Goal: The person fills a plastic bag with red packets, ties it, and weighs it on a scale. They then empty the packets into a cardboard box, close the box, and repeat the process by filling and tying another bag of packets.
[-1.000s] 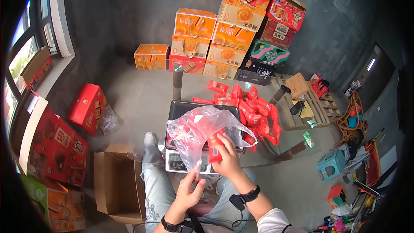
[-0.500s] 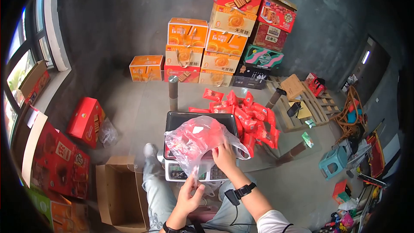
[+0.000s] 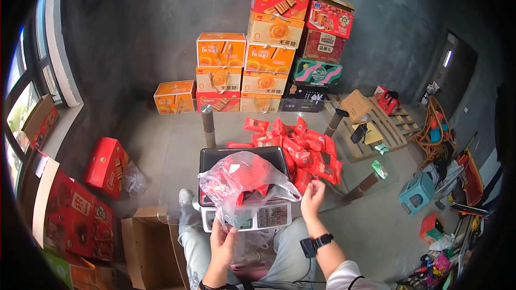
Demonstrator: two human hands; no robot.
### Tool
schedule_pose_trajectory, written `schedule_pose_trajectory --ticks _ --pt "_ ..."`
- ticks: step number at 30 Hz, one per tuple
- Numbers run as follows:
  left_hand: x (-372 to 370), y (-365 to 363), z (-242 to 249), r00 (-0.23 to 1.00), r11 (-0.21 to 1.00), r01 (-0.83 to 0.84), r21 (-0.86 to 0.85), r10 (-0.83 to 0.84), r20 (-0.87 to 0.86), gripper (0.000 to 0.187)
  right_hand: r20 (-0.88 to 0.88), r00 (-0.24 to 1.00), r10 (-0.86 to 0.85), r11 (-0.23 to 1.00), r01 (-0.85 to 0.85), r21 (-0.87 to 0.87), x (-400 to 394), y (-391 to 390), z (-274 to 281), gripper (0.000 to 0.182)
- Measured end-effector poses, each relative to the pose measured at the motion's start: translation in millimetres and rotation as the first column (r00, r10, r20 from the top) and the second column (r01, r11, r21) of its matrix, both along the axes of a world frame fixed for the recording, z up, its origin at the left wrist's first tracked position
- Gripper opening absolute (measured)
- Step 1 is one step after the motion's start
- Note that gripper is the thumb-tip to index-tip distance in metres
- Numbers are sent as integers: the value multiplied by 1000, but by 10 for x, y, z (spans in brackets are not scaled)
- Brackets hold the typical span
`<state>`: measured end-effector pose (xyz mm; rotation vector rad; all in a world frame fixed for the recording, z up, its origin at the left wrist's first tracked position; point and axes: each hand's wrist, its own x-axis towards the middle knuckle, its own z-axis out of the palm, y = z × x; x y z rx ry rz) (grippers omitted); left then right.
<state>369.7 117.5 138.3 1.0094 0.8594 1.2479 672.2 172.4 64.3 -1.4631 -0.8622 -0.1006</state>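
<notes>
A clear plastic bag (image 3: 247,162) with red packets inside lies on the black tray (image 3: 209,157) of a white digital scale (image 3: 293,212). My left hand (image 3: 221,243) pinches the bag's near edge, in front of the scale display. To the right of the scale, my right hand (image 3: 313,200) is off the bag, its fingers loosely curled and apart, beside the nearest of the loose red packets (image 3: 322,167). No packet can be made out in it. Those packets form a heap on the glass table (image 3: 172,139), right of and behind the scale.
Stacked gift boxes (image 3: 266,80) stand along the back wall. An open cardboard box (image 3: 153,252) is on the floor at left, near a red box (image 3: 106,166). A wooden pallet (image 3: 384,134) and a blue stool (image 3: 416,193) stand at right.
My right hand has left the bag and moved right toward the loose packets. My left hand still pinches the bag's edge. The view has shifted slightly.
</notes>
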Motion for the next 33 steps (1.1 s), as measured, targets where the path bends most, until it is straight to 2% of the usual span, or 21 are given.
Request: schedule_pose_trajectory --ticks 1,2,3,5,6,7,9,16,21,23,25,29,33 --pt "1 -8 -4 1000 1000 2 1 -2 -3 61 -29 999 -40 998 39 -52 147 105 -76 26" --pt "-1 -18 -14 1000 1000 -4 -1 4 -2 61 -4 998 -59 970 56 -234 329 176 -198 45" --pt "-2 -29 -25 1000 1000 -10 -2 10 -2 62 -8 998 -60 971 57 -233 420 243 -306 45" --pt "4 -50 -55 1000 1000 -5 4 5 -22 62 330 936 -126 887 255 -385 545 349 -497 56" --pt "10 -57 -73 999 1000 -2 9 2 -40 62 285 956 -76 839 216 -500 587 381 -574 66" --pt "14 -68 -108 999 1000 -1 11 2 -45 62 279 957 -77 840 213 -499 627 421 -649 66" --pt "23 -61 -156 998 1000 -3 12 4 -56 61 128 991 32 837 43 -546 669 536 -743 63" --pt "108 -50 -113 999 999 4 -45 -5 -38 60 101 994 33 856 24 -517 619 500 -836 64" --pt "179 -32 -203 998 1000 15 0 -15 -62 60 85 996 37 872 9 -490 646 402 -987 61" --pt "193 -51 -123 997 1000 10 -6 -11 -77 60 49 999 6 874 18 -485 572 248 -989 60" --pt "190 -51 -98 995 1000 2 -16 -3 -95 60 167 986 17 910 54 -411 482 110 -909 61" --pt "166 -60 -155 997 999 18 -35 -21 -68 61 78 994 -76 905 102 -412 462 85 -857 61" --pt "160 -48 -88 996 998 2 -56 -7 -85 59 127 987 -98 924 138 -357 439 16 -713 62"
